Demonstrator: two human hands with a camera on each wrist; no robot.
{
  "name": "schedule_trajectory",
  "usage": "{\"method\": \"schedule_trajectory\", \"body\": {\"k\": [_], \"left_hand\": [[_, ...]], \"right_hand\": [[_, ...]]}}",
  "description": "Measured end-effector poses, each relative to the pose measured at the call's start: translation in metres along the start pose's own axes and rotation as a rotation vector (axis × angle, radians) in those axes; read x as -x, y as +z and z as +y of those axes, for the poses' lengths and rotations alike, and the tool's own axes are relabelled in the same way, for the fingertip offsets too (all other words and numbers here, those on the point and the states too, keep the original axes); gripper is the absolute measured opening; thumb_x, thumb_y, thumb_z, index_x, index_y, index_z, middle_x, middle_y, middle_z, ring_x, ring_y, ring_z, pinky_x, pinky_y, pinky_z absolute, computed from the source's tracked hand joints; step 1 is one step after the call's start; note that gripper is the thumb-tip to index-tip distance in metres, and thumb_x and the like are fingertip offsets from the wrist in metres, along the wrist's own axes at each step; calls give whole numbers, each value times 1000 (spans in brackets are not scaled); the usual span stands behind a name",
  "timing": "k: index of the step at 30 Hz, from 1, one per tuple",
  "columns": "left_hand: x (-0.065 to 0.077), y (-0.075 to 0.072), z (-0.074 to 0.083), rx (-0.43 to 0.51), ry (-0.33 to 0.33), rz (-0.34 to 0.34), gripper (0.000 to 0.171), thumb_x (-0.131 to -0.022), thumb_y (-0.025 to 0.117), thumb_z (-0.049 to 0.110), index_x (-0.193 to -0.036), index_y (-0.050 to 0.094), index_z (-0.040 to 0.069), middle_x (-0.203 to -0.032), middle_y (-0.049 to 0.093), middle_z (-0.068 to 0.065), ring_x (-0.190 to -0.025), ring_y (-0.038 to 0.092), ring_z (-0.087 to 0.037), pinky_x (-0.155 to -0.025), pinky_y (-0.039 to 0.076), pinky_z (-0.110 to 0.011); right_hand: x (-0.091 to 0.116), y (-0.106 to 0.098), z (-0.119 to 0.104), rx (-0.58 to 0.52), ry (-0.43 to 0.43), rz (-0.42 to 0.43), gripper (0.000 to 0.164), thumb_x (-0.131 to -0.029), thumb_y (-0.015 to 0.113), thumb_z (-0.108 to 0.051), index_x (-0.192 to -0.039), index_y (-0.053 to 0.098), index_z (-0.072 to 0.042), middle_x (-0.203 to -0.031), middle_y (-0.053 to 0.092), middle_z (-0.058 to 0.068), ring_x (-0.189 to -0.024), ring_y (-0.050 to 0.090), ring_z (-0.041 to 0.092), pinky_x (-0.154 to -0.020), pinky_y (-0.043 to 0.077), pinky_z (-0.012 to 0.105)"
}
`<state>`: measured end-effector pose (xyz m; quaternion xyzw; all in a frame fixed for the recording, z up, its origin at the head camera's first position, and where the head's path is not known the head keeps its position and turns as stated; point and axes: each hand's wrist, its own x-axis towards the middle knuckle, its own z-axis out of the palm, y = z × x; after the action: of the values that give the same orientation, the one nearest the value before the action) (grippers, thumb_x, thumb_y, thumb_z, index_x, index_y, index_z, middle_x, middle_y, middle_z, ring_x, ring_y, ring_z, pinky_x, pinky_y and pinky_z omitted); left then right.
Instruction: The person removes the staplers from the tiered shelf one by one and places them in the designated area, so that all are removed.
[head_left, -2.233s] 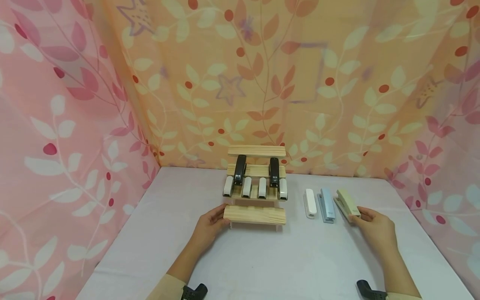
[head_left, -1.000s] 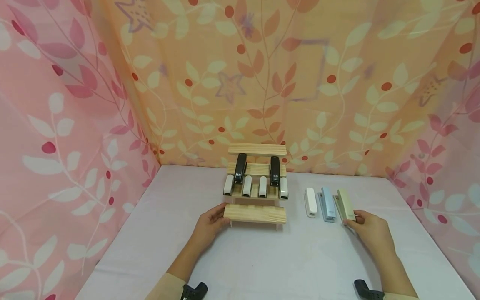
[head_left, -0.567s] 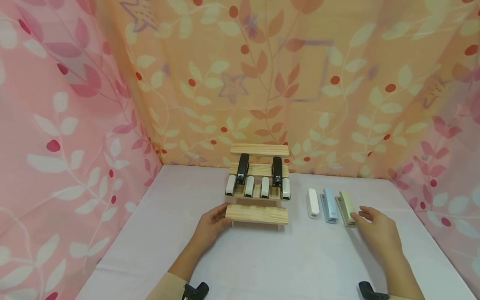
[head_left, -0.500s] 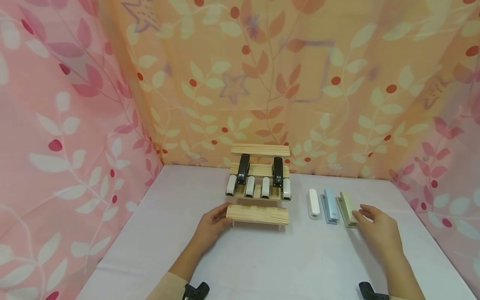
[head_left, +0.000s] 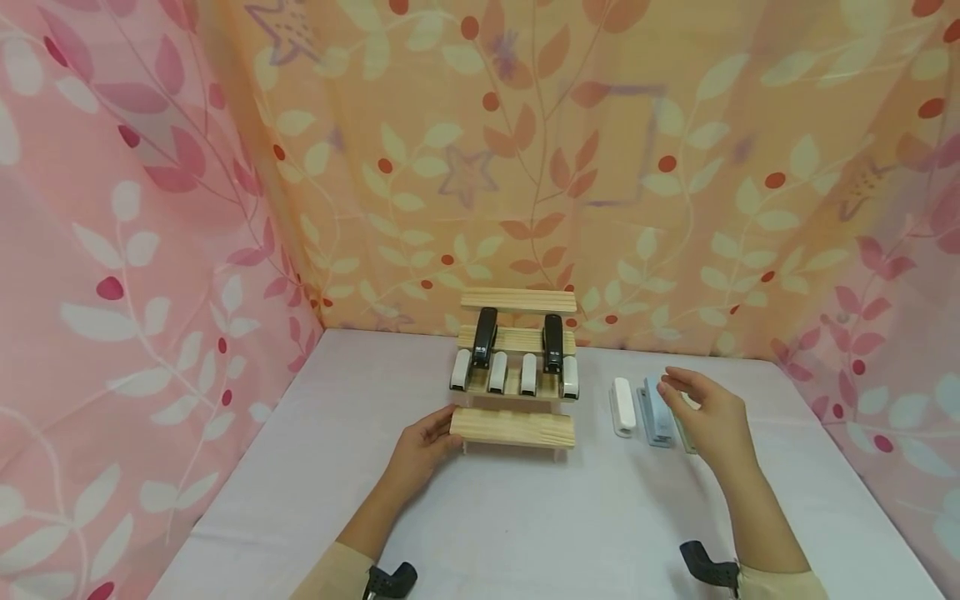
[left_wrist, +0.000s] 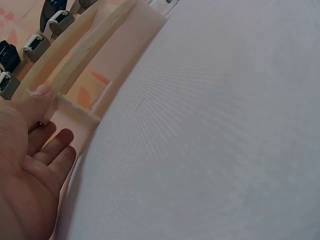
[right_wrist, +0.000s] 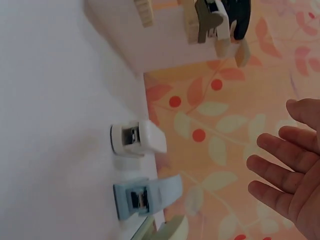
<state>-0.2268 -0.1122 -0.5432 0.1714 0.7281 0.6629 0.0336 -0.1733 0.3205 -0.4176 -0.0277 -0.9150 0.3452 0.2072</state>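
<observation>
Wooden rack (head_left: 512, 428) gripped by left hand (head_left: 417, 454), right hand (head_left: 714, 423) loosely spread, near blue stapler (head_left: 657, 423)

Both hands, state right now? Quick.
Left hand: closed, holding the wooden rack by its near shelf's left end.
Right hand: open, holding nothing.

One wooden stand (head_left: 517, 339) with four boards (head_left: 512, 427). Two black staplers (head_left: 485, 337) and four white staplers (head_left: 498, 372) up on it. One worktop (head_left: 517, 525), with one more white stapler (head_left: 622, 407), one blue stapler (head_left: 657, 421) and one green stapler (right_wrist: 175, 229). Nine staplers in all. One left hand (head_left: 420, 450), one right hand (head_left: 716, 421).
</observation>
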Motion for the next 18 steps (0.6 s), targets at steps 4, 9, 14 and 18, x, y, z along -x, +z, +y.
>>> {"method": "schedule_trajectory", "body": {"k": [4,9,14,18], "left_hand": [[0,-1,-1,7,-14,1,62,-94,75,18,-149,51,5,-149,56,-13,-135,57,-29,-103,52,-22],[0,-1,1,18,-30,0,61,-94,75,15,-149,51,6,-148,56,-13,-135,57,-29,-103,53,-22],[0,-1,2,28,-34,8,61,-93,75,11,-149,52,4,-149,56,-15,-135,56,-30,-102,53,-22],[-1,0,2,42,-35,7,61,-93,75,9,-148,52,3,-148,56,-15,-135,56,-31,-102,53,-21]], "right_hand": [[-8,11,-21,-14,-36,-16,48,-100,67,-42,-135,65,-9,-129,71,15,-123,61,46,-99,52,65],[-19,27,-45,-26,-80,-38,48,-99,69,-40,-135,66,-9,-134,68,14,-128,58,45,-103,49,66],[-27,45,-64,-29,-94,-76,50,-98,71,-40,-137,65,-10,-138,66,13,-133,56,41,-106,48,64],[-31,59,-72,-44,-101,-99,52,-97,71,-44,-139,64,-14,-137,66,11,-134,56,36,-107,47,62]]}}
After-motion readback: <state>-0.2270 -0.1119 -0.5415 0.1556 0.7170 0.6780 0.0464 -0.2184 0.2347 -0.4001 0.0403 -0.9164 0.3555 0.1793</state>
